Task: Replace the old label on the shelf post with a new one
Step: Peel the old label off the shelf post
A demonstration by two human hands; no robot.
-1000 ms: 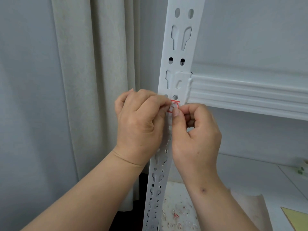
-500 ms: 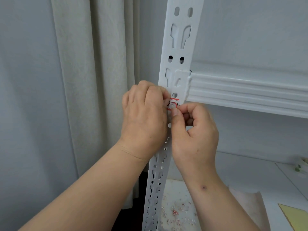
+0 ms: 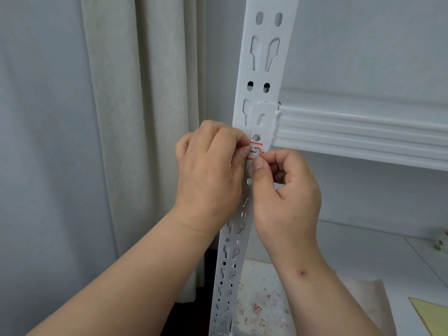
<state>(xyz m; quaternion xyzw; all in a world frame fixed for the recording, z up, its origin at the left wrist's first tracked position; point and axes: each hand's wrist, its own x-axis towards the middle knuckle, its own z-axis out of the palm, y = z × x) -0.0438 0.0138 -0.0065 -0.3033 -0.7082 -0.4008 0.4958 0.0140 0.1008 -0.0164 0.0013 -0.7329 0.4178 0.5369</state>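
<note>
On shelf post [image 3: 260, 76] | label [image 3: 255, 151]: thin, light, tears easily, I'd lift an edge | left hand [image 3: 208, 170], right hand [image 3: 286, 190]: fingertips pinching label

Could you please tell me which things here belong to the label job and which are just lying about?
Job: label; shelf post; left hand; right hand.
Lying about: curtain; paper scraps; yellow sheet; shelf beam.
</note>
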